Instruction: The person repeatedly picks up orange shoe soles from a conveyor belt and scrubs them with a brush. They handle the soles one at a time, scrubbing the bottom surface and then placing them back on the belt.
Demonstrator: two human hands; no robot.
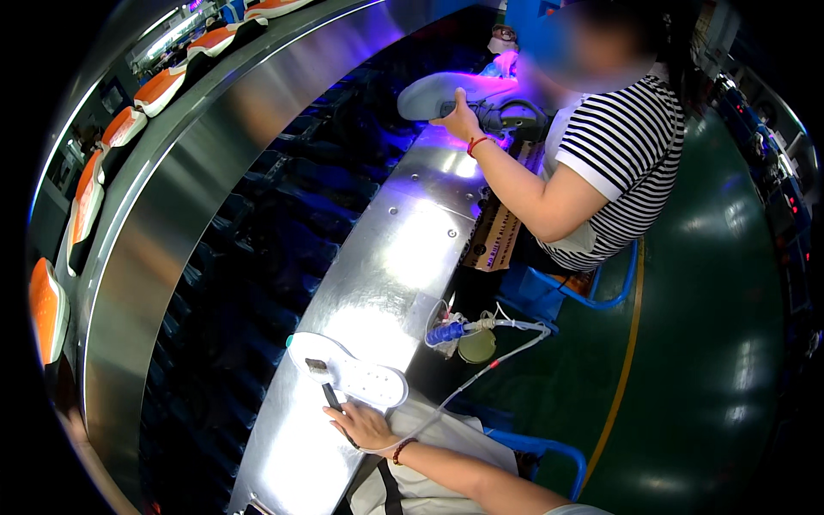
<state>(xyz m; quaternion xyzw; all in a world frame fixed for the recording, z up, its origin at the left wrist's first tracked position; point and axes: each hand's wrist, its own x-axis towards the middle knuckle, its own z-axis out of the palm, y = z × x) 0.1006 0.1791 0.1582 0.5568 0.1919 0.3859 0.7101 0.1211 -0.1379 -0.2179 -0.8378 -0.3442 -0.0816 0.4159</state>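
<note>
My right hand point(360, 424) is closed round the dark handle of a flat brush point(317, 366). The brush's bristles lie over a white shoe sole point(374, 383), which rests on the metal bench; dots mark its near end. From the holding hand a thin pale tube point(446, 397) curves away to the right. At the lower left rim a dim skin-coloured strip looks like my left forearm point(105, 476), reaching toward the raised conveyor. Its fingers cannot be made out in the dark there, nor whether they touch the nearest orange-and-white sole point(49, 311).
Several orange-and-white soles line the raised conveyor point(142, 202). Dark shoes fill the trough beside the metal bench point(378, 270). Ahead, a seated co-worker point(614, 163) handles a grey shoe point(429, 94) under violet light. A blue-gripped fitting point(445, 333) and a round pale container point(477, 345) sit at the bench's right edge.
</note>
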